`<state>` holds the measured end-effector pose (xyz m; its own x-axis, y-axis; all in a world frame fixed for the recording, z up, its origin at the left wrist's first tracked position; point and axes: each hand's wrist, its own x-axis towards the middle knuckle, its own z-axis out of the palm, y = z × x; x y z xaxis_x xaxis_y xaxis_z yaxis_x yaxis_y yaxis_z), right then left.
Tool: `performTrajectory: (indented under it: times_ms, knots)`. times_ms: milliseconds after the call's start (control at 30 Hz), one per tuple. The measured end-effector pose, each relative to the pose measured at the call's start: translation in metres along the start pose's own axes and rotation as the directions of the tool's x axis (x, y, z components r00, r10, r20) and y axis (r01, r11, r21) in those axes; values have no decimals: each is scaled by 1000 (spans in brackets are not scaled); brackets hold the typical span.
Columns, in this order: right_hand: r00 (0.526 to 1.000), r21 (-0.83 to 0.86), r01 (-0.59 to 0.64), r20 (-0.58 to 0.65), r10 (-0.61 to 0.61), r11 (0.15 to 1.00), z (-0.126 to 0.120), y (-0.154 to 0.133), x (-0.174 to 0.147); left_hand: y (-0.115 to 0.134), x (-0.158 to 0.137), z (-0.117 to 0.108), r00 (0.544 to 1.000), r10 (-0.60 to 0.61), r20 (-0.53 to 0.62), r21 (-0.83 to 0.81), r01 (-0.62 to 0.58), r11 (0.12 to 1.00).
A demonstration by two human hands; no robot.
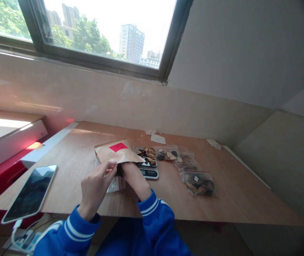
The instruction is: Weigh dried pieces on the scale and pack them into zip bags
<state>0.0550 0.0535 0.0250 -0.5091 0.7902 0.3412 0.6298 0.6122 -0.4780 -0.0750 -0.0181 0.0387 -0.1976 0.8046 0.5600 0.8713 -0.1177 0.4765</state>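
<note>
My left hand (98,185) pinches the near edge of a brown paper bag (106,155) that carries a red label (118,147). Into the bag's mouth reaches my right hand (133,177); its fingers are hidden inside the paper. Just right of the bag stands a small digital scale (150,173) with dried brown slices (150,154) and some dark pieces on its pan. The scale's digits are too small to read. Beneath the bag, clear plastic zip bags (116,185) stick out.
Several filled zip bags (198,183) lie right of the scale. A tablet (31,192) with a charging cable (15,231) rests at the table's left edge. White paper scraps (158,138) lie by the wall. A power strip (25,241) sits below the table at left.
</note>
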Motion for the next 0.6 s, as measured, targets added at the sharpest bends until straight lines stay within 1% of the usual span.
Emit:
performTrajectory:
  times_ms: [33,67,133,167,200,233,300,333,400,467,500,533,600]
  knots:
    - [1000,38,-5,-5,6,999,-9,-2,-8,1,3,-2,1000,-2,-13,12,2,1000]
    - [999,99,0,-41,4,995,-19,-5,-15,2,7,-3,1000,-3,-28,20,3,1000]
    - [979,301,26,-201,37,953,-37,-7,-26,4,16,-6,998,-9,-58,29,11,1000]
    - [954,421,41,-285,89,906,-45,-6,-31,5,21,-6,997,-15,-72,30,17,999]
    - [922,539,49,-348,170,841,-52,-3,-34,5,27,-6,996,-24,-84,27,26,999]
    - [886,646,50,-381,266,762,-58,1,-37,4,34,-5,995,-37,-95,19,38,999]
    - [819,803,49,-373,436,594,-66,13,-42,1,50,-2,990,-85,-113,-16,84,996]
    - [793,853,49,-349,499,519,-69,20,-45,-2,59,0,984,-128,-122,-44,124,991]
    - [745,913,58,-308,591,404,-72,33,-51,-9,77,6,958,-251,-142,-113,236,965]
    - [713,942,59,-271,647,330,-72,44,-57,-18,95,11,921,-348,-174,-194,315,929]
    - [701,952,56,-253,667,302,-71,50,-60,-24,102,14,911,-369,-184,-236,324,916]
    - [688,959,53,-237,686,278,-70,56,-63,-31,109,17,908,-373,-190,-274,316,909]
    - [648,968,51,-218,730,244,-67,71,-69,-48,118,24,922,-344,-175,-325,276,905]
